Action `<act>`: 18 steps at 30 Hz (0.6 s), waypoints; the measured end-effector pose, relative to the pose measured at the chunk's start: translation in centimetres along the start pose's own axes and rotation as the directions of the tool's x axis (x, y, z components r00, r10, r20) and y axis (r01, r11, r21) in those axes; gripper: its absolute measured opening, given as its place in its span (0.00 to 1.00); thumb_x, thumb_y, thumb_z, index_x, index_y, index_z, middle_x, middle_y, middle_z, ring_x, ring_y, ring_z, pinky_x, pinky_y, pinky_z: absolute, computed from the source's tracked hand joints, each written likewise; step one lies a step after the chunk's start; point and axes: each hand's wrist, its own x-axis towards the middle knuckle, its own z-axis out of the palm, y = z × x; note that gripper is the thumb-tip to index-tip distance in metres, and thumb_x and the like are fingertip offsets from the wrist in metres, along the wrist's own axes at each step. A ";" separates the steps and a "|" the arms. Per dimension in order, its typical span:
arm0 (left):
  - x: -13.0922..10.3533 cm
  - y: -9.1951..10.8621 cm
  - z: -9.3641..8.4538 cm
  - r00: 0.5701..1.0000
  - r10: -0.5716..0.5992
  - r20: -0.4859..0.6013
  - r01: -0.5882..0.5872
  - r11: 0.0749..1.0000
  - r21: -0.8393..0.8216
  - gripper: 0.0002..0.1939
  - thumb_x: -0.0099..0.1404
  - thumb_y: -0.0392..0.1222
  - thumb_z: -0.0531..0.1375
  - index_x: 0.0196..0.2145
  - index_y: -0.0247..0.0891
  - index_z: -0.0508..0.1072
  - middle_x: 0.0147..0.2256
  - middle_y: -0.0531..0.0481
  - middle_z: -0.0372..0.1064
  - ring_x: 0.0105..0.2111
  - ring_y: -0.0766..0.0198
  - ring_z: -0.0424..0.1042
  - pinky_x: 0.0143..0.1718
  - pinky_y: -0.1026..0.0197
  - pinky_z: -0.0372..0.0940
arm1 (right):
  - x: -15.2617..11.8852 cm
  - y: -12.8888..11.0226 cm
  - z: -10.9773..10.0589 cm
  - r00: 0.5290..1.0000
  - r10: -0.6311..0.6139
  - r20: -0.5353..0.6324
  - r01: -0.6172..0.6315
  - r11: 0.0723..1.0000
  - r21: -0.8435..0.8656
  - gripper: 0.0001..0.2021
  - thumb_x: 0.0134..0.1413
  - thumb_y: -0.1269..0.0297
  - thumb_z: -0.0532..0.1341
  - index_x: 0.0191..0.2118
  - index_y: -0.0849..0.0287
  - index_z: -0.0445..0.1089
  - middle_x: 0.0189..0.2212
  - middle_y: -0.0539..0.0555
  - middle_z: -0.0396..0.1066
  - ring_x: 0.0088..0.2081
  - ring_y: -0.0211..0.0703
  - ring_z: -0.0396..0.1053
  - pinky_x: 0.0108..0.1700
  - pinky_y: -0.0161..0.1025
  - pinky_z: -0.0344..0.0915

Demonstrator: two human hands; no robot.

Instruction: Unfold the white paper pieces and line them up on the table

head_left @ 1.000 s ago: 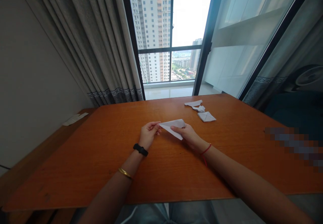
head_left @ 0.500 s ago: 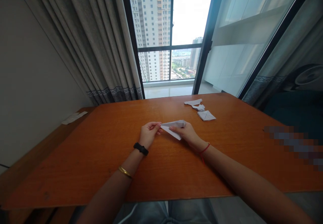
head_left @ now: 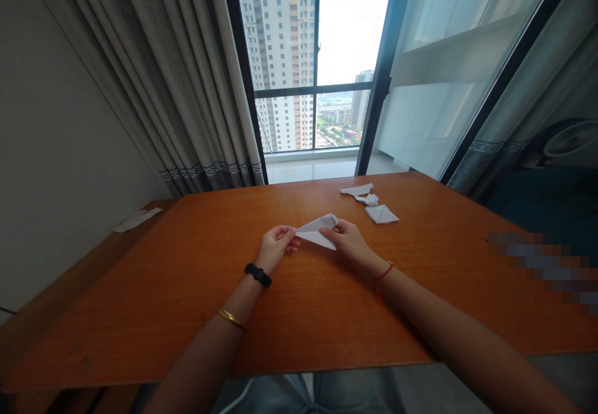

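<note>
A folded sheet of white paper [head_left: 314, 232], narrow at its left tip and wide at the right, is held between my two hands above the table. My left hand [head_left: 276, 244] pinches the pointed left tip between thumb and fingers. At the wide end, my right hand [head_left: 348, 243] grips the paper, thumb on the near face and fingers behind it. The paper partly hides the right fingers.
The wooden table [head_left: 187, 289] spreads out in front of me. Beyond my right hand lie a folded paper square [head_left: 382, 214] and some folded paper pieces [head_left: 357, 189]. A pale strip [head_left: 137, 220] rests at the far left, below the curtain [head_left: 196, 90].
The wide right end of the paper has tilted upward and spread a little, with my right thumb shifting on it. My left hand keeps its pinch at the tip.
</note>
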 end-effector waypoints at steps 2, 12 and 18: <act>0.0 0.0 0.0 0.999 -0.007 0.043 0.005 0.999 0.041 0.23 0.51 0.54 0.68 0.34 0.32 0.71 0.28 0.44 0.74 0.23 0.67 0.71 0.22 0.68 0.64 | 0.1 -0.1 -0.3 1.000 0.000 0.005 0.000 0.999 -0.043 0.21 0.37 0.50 0.69 0.32 0.61 0.69 0.26 0.51 0.71 0.25 0.39 0.65 0.27 0.35 0.58; 0.0 -0.8 -0.1 0.990 -0.041 0.138 0.026 0.994 0.107 0.22 0.51 0.55 0.68 0.29 0.32 0.70 0.26 0.44 0.74 0.21 0.68 0.69 0.21 0.67 0.63 | 0.4 -0.4 -0.8 0.998 0.049 0.027 -0.043 0.981 -0.189 0.20 0.38 0.50 0.68 0.31 0.62 0.68 0.24 0.50 0.69 0.25 0.37 0.62 0.27 0.34 0.56; -0.6 -0.2 0.7 0.976 -0.071 0.205 0.054 0.995 0.088 0.23 0.51 0.55 0.68 0.33 0.32 0.70 0.30 0.43 0.75 0.23 0.68 0.70 0.23 0.68 0.61 | 0.9 -3.3 -5.6 0.985 0.125 0.123 -0.066 0.913 -0.402 0.17 0.37 0.53 0.69 0.28 0.62 0.70 0.23 0.50 0.69 0.24 0.37 0.62 0.25 0.34 0.54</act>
